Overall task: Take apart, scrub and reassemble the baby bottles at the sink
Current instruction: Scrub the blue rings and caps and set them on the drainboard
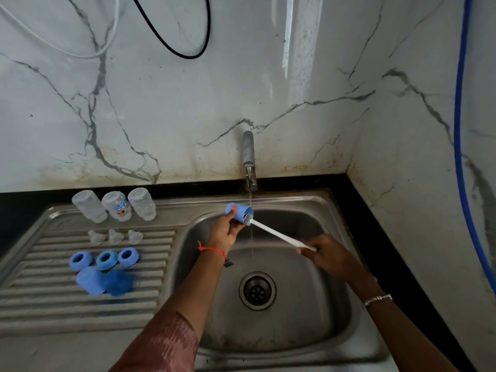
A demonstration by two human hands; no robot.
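Over back edge of sink (295,331), under tap (248,151) stream: blue cap (236,210) clamped in curled fingers of left hand (225,229). Handle of brush (276,234) gripped in closed fingers of right hand (330,260), bristles just inside cap mouth. Likely risks: wet plastic slipping from grip and dropping toward drain (257,290); hard push on brush knocking cap loose; spray off bristles reaching bottles (115,205), teats (116,236) and rings (106,260) laid out on drainboard (40,291), left of basin.

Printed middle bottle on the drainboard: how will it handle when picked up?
The printed bottle is probably light: clear, seemingly empty plastic. Likely wet and slippery, given the running tap. It seems to stand mouth-down, so a push may tip it.
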